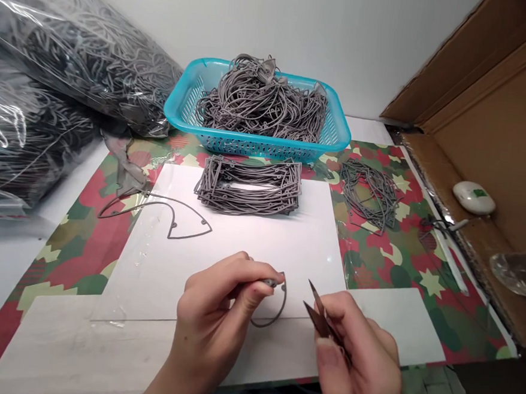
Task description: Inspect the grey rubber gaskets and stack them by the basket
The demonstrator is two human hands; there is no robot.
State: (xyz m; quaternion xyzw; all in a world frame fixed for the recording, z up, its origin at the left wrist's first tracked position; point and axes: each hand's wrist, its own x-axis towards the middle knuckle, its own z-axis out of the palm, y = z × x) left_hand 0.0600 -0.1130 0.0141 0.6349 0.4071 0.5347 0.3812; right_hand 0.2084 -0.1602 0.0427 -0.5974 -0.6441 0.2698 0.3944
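My left hand (217, 308) is closed, thumb and forefinger pinching a thin grey rubber gasket (284, 303). Its curved loop with a small eyelet hangs out past the fingertips; the rest is hidden by the hand. In my right hand (364, 354) is a pair of small thread snips (318, 322), their pointed blades apart and aimed up and left. A gap separates the blades from the gasket. Beyond my hands, on white paper (314, 242), lies a neat stack of grey gaskets (248, 208). One loose curved gasket (190, 236) rests to its left.
A blue basket (267, 138) heaped with grey gaskets stands behind the stack. Clear bags (75, 46) of similar pieces fill the left. At right are a loose gasket pile (371, 195), a white pen-like stick (454, 264), a cardboard box (499, 99) and a white rounded object (474, 198).
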